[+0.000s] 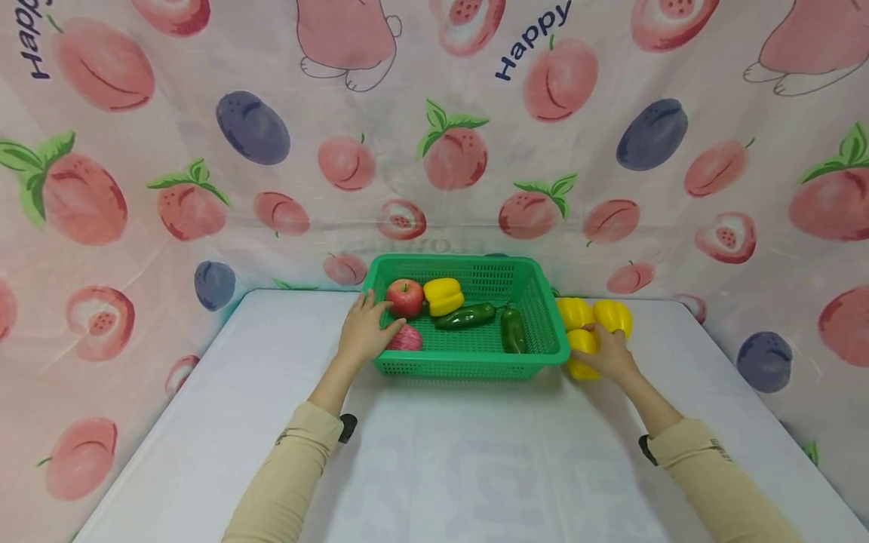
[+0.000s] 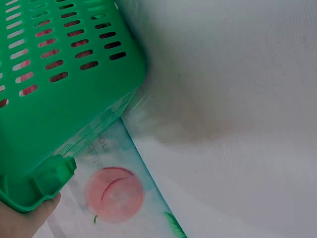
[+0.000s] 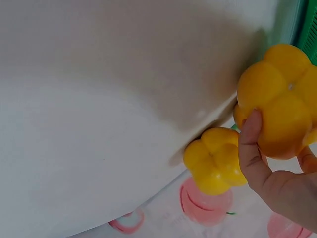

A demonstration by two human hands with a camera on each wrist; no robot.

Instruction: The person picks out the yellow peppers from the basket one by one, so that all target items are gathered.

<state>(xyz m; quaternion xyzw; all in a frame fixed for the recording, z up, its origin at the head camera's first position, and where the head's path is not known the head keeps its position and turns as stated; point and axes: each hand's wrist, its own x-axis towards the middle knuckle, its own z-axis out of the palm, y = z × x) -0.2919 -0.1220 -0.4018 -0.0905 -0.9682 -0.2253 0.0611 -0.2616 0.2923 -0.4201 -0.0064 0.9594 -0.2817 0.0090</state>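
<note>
"Where was that yellow pepper (image 3: 285, 104)?"

"Just right of the green basket (image 1: 468, 359), close to two other yellow peppers (image 1: 613, 315) on the tabletop (image 1: 462, 430). The right hand (image 1: 614, 358) gripped it, thumb and fingers round its lobes."

"And the left hand (image 1: 361, 333)?"

"It held the basket's left rim, a sensible brace, I thought."

"What did a good grip need?"

"Light, even pressure on that smooth skin, I'd have said, and enough clearance from the rim and neighbouring peppers."

Before you: one white tabletop (image 1: 224, 377), near; one pale fabric backdrop (image 1: 475, 215), far and along left and right, printed with pink peaches (image 1: 560, 83), dark plums (image 1: 253, 128), blue "Happy" lettering (image 1: 532, 41).
</note>
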